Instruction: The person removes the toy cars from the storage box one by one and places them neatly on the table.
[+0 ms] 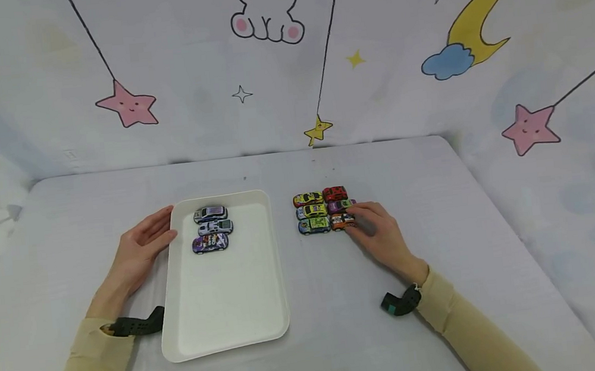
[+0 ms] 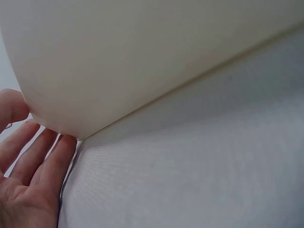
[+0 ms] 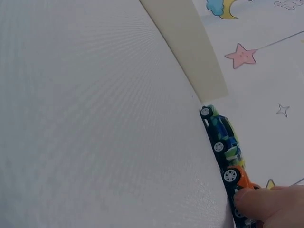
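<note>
My left hand (image 1: 136, 256) rests its fingertips and thumb against the outer left edge of a white rectangular tray (image 1: 228, 302), near its far corner. The left wrist view has the fingers (image 2: 58, 159) fairly straight along the tray wall (image 2: 118, 57). Right of the tray, my right hand (image 1: 380, 234) pinches the right end of an orange toy car (image 1: 340, 222), thumb on its near side. That car stands in a tight group with a red one (image 1: 335, 193), a purple one (image 1: 339, 206), two yellow ones (image 1: 308, 199) and a green-blue one (image 1: 314, 225).
Inside the tray, at its far left, three toy cars stand in a column: a grey one (image 1: 210, 214), a pale one (image 1: 215, 227) and a purple one (image 1: 210, 243). White cloth covers the table (image 1: 343, 324). A printed backdrop (image 1: 183, 59) rises behind it.
</note>
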`<move>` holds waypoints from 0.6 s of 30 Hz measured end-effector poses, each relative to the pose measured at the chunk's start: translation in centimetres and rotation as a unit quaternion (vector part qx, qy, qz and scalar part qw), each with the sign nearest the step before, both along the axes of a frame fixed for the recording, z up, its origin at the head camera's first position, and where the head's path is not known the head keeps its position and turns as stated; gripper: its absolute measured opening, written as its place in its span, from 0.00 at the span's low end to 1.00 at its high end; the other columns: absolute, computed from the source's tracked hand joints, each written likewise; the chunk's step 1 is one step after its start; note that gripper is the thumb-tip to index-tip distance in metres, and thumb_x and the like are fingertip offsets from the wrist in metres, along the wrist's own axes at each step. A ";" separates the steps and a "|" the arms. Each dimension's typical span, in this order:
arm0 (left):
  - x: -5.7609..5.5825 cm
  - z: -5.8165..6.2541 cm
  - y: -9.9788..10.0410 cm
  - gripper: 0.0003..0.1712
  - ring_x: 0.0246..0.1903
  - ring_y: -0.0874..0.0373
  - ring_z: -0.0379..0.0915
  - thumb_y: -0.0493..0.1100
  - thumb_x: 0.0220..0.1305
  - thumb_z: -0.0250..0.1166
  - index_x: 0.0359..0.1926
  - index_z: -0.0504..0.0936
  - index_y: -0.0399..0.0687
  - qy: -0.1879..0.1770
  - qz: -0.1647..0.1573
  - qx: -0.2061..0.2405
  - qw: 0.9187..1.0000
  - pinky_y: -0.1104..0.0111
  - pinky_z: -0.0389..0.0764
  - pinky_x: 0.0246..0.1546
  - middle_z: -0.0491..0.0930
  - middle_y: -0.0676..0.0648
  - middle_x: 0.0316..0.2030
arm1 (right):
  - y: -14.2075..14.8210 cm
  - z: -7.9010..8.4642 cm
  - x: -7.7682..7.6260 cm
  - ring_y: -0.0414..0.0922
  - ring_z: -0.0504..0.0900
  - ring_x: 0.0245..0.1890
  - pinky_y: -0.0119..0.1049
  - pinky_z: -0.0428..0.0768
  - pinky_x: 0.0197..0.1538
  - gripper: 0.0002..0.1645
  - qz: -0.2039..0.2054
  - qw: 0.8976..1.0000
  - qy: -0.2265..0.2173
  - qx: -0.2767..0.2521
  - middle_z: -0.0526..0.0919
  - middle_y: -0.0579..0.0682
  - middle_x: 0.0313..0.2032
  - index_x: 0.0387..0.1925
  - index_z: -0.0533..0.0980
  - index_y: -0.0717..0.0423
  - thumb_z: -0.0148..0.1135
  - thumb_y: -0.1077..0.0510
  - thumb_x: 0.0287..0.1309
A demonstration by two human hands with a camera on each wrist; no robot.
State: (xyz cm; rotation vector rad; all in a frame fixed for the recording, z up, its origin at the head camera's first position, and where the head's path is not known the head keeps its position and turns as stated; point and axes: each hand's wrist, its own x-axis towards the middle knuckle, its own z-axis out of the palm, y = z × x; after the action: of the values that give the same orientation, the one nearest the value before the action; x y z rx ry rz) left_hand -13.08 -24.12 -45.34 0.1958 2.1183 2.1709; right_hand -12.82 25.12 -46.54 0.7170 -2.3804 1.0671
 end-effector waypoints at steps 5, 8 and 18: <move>0.0 -0.1 0.1 0.33 0.60 0.74 0.71 0.34 0.68 0.64 0.72 0.65 0.38 0.008 -0.003 0.018 1.000 0.81 0.76 0.55 0.71 0.50 0.69 | 0.1 0.1 0.1 0.54 0.79 0.55 0.23 0.72 0.62 0.25 -0.007 1.000 -0.003 0.008 0.82 0.56 0.51 0.50 0.82 0.62 0.77 0.69 0.47; 0.0 -0.1 0.1 0.33 0.59 0.75 0.72 0.33 0.68 0.64 0.72 0.65 0.38 0.007 -0.004 0.021 1.000 0.81 0.76 0.55 0.72 0.52 0.68 | 0.1 0.1 0.1 0.53 0.79 0.54 0.22 0.72 0.61 0.25 -0.010 1.000 -0.002 0.011 0.82 0.56 0.51 0.49 0.82 0.62 0.77 0.69 0.47; 0.0 -0.2 0.1 0.34 0.60 0.73 0.71 0.35 0.68 0.65 0.72 0.65 0.38 0.005 0.002 0.010 1.000 0.81 0.76 0.55 0.70 0.48 0.70 | 0.1 0.2 0.3 0.54 0.78 0.55 0.28 0.73 0.62 0.26 -0.016 1.000 0.000 0.009 0.82 0.57 0.53 0.52 0.81 0.61 0.78 0.68 0.47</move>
State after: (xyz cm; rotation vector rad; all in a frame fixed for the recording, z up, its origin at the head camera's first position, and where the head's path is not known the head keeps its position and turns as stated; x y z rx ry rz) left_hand -13.10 -24.06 -45.51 0.2045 2.1053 2.1992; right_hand -12.50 25.22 -46.38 0.6823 -2.3958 1.0341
